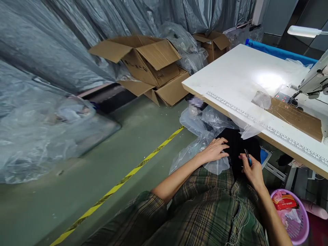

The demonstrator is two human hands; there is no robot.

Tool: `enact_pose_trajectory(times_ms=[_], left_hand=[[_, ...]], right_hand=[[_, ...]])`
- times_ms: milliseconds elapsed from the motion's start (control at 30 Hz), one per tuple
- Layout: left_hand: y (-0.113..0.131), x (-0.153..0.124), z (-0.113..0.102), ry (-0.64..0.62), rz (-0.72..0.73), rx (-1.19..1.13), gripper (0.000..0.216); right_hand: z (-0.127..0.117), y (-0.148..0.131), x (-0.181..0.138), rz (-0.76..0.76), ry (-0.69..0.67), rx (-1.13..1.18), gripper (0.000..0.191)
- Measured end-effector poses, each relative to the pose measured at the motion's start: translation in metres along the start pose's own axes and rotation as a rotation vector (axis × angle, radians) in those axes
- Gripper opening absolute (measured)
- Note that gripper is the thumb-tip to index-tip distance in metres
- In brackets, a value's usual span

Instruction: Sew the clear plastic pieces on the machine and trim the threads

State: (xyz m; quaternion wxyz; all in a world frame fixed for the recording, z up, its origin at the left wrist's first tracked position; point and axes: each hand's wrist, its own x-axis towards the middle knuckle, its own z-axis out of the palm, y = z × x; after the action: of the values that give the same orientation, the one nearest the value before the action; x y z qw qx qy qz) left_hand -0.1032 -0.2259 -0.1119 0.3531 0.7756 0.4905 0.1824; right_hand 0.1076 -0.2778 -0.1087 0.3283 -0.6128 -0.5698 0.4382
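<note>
My left hand (214, 150) lies with its fingers stretched out at the edge of a black cloth (234, 143) on my lap and over a clear plastic bag (217, 165). To its right, my right hand (253, 171) is closed around small thread snips (248, 158) with a blue part and a dark blade pointing up. The snips are above the black cloth; whether they touch it I cannot tell. A sheer white piece (249, 128) hangs over the table edge just beyond the cloth.
A white sewing table (222, 75) with a printed ruler edge stands ahead, bearing a sewing machine (316, 77). Open cardboard boxes (159, 77) sit beyond its left corner. A pink basket (306, 222) stands at right. Yellow tape (125, 177) crosses the floor beside a large plastic bag (38, 130).
</note>
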Motion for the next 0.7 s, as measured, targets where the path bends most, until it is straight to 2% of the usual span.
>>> enact_pose_trajectory(times_ms=[133, 233, 333, 400, 500, 567, 700], left_hand=[[0.031, 0.015, -0.008, 0.26, 0.097, -0.37, 0.036], [0.054, 0.027, -0.012, 0.289, 0.063, -0.518, 0.036], [0.064, 0.024, -0.01, 0.294, 0.132, -0.398, 0.025], [0.065, 0.013, -0.006, 0.308, 0.255, -0.222, 0.023], [0.065, -0.005, -0.002, 0.315, 0.469, 0.075, 0.024], [0.065, -0.012, -0.001, 0.344, 0.548, 0.203, 0.025], [0.07, -0.015, -0.002, 0.43, 0.562, 0.16, 0.021]], right_hand=[[-0.023, -0.024, -0.003, -0.141, 0.186, 0.033, 0.056], [-0.032, -0.042, -0.005, -0.254, 0.303, 0.034, 0.046], [-0.033, -0.058, -0.005, -0.343, 0.346, 0.013, 0.041], [-0.029, -0.066, -0.004, -0.366, 0.361, -0.049, 0.042], [-0.021, -0.072, -0.001, -0.306, 0.412, -0.188, 0.046], [-0.016, -0.072, 0.001, -0.242, 0.427, -0.213, 0.048], [-0.017, -0.069, 0.0, -0.135, 0.352, -0.042, 0.047]])
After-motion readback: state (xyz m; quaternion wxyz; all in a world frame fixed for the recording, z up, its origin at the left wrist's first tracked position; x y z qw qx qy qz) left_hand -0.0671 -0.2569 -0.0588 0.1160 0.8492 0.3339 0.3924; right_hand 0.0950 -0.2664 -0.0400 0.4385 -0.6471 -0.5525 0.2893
